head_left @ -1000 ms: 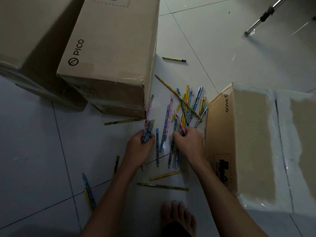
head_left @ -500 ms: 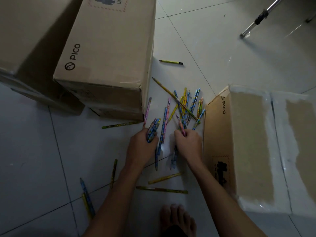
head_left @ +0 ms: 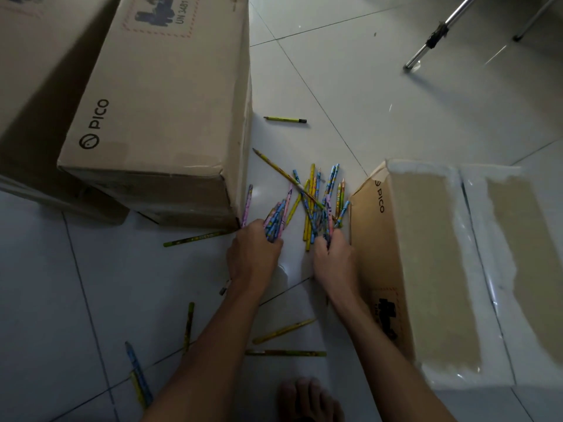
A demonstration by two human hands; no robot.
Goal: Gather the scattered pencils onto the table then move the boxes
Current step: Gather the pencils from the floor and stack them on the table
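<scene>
A heap of coloured pencils (head_left: 313,199) lies on the white tiled floor between two cardboard boxes. My left hand (head_left: 253,254) grips a bundle of pencils (head_left: 275,220), their tips pointing away from me. My right hand (head_left: 335,257) reaches into the near edge of the heap and pinches a few pencils there. A large PICO box (head_left: 158,111) stands to the left of the heap. A second PICO box (head_left: 432,263) with torn tape stands to the right, close to my right wrist. No table is in view.
Stray pencils lie apart: a yellow pencil (head_left: 285,119) farther out, a green pencil (head_left: 195,238) by the left box, several near my forearms (head_left: 285,353). A third box (head_left: 33,86) sits at far left. Metal legs (head_left: 426,47) stand top right. My bare foot (head_left: 307,397) is at the bottom.
Both hands have moved forward toward the heap. The loose pencils that lay between my hands are gone from the floor, and the bundle in my left hand looks fuller.
</scene>
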